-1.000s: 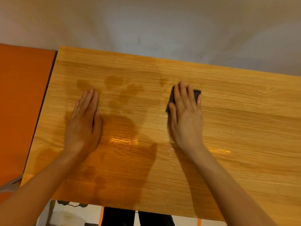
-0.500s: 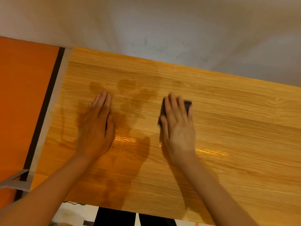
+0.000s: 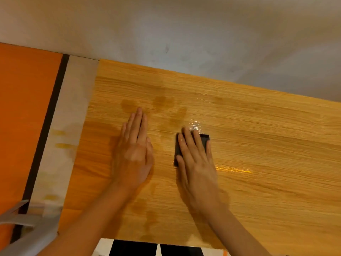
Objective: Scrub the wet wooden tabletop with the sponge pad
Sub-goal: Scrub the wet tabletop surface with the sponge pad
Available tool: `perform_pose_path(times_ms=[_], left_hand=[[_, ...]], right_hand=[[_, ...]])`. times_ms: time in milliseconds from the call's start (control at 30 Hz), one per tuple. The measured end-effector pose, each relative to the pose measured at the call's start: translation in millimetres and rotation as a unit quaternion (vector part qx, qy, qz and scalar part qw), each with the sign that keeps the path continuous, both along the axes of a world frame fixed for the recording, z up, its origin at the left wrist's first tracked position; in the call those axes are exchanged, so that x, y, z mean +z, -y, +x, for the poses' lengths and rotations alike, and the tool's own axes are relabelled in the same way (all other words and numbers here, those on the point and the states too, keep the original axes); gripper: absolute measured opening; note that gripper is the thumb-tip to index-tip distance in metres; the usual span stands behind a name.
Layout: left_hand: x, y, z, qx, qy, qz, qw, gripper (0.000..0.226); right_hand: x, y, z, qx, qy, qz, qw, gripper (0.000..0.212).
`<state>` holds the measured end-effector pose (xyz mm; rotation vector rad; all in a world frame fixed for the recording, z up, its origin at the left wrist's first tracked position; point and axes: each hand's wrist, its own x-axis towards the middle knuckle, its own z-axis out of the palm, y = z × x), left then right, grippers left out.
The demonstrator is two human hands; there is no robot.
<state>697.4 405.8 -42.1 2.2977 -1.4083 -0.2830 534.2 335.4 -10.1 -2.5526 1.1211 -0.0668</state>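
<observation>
A dark sponge pad [image 3: 204, 140] lies mostly hidden under the right hand [image 3: 196, 164], whose straight fingers press it flat; only its left edge and far right corner show. Its long axis seems to run away from the person. It sits mid-table on the wet wooden tabletop [image 3: 267, 145]. The left hand [image 3: 134, 152] rests flat, fingers straight, just beside it.

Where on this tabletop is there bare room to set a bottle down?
Bare tabletop lies right of the right hand pressing the sponge pad, out to the frame edge, though glossy wet streaks cross it. The strip between that hand and the flat left hand is narrow.
</observation>
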Motion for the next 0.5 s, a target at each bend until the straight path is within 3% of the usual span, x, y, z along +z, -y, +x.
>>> perform_pose_path(times_ms=[133,300,400,500], left_hand=[[-1.1,0.5,-0.5,0.008,0.027,0.008,1.0,0.055],[0.4,-0.4,-0.5,-0.005,0.03,0.015,0.999,0.055],[0.5,-0.8,-0.7,-0.014,0.025,0.016,0.999,0.056],[-0.8,0.4,0.0,-0.017,0.017,0.012,1.0,0.057]], right_hand=[[-3.5,9.8,10.2,0.051,-0.009,-0.013,0.999,0.049],[-12.7,67.4,83.8,-0.051,0.009,-0.031,0.998,0.048],[-10.7,74.4,52.1,0.025,-0.018,-0.042,0.999,0.049],[-8.2,93.4,-11.5,-0.052,-0.038,-0.054,0.996,0.051]])
